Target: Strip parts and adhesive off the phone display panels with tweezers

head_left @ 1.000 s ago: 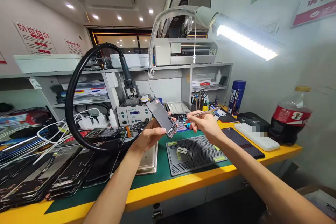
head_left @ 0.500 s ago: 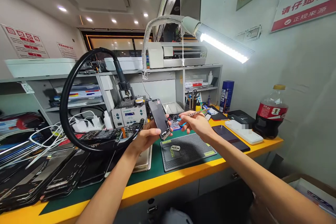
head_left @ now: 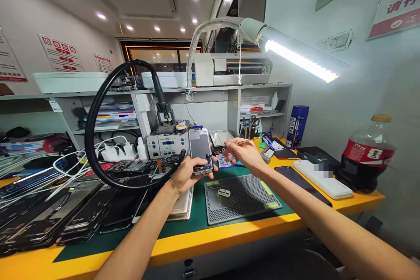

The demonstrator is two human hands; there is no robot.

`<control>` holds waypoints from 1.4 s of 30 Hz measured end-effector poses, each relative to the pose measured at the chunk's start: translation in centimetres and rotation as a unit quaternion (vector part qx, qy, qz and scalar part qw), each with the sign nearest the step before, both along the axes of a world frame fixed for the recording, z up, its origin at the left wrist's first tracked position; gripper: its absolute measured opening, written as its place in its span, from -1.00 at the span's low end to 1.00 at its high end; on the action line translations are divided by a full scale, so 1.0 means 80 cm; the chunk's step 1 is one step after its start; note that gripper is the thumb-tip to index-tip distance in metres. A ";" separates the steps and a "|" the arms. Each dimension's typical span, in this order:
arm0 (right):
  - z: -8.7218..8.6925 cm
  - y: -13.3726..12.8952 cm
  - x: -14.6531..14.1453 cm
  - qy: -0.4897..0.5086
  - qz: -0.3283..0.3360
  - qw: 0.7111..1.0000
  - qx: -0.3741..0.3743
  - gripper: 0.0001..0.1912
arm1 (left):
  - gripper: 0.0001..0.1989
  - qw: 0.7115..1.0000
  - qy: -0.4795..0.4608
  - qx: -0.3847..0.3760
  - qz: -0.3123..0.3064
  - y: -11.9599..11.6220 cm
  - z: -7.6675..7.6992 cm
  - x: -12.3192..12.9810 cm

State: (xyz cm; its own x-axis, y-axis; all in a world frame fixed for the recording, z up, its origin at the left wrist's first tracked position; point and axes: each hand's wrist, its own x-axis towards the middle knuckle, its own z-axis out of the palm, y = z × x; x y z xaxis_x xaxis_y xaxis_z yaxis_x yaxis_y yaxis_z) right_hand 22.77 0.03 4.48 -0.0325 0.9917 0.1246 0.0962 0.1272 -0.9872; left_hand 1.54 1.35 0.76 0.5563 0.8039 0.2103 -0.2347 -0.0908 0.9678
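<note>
My left hand (head_left: 186, 174) grips a phone screen (head_left: 199, 144) by its lower end and holds it up over the bench, with its greyish face and the small dark parts at the bottom turned to me. To the right of it, my right hand (head_left: 242, 152) pinches a thin, slender tool (head_left: 245, 141) that sticks out past the fingers; its exact kind is too small to tell. The tool and the phone screen are apart. Below both hands lies a perforated grey mat (head_left: 244, 203) with a razor blade (head_left: 224, 193) on it.
A black hose (head_left: 90, 140) loops close to my left forearm, by a grey soldering station (head_left: 169, 144). Several phone parts (head_left: 82, 210) lie stacked at left. A dark phone (head_left: 302, 183), white power bank (head_left: 323, 179) and cola bottle (head_left: 367, 153) stand right. A lit lamp (head_left: 302, 61) hangs above.
The phone screen has turned in my left hand from slanted to nearly upright, showing a lighter face. My right hand stays pinched on the slender tool. The view has swung left.
</note>
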 end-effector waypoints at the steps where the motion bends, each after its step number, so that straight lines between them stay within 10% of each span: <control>1: -0.003 0.006 -0.002 0.005 0.003 1.000 0.002 -0.64 | -0.71 1.000 0.014 0.008 0.017 0.000 0.001 0.001; 16: -0.032 0.032 -0.035 0.055 0.108 0.991 0.055 -0.68 | -0.92 0.929 0.142 0.180 0.291 -0.001 -0.010 0.022; 42: -0.047 0.024 -0.014 0.116 0.170 0.978 0.015 -0.72 | -0.79 0.927 0.143 0.217 0.270 -0.016 -0.010 0.037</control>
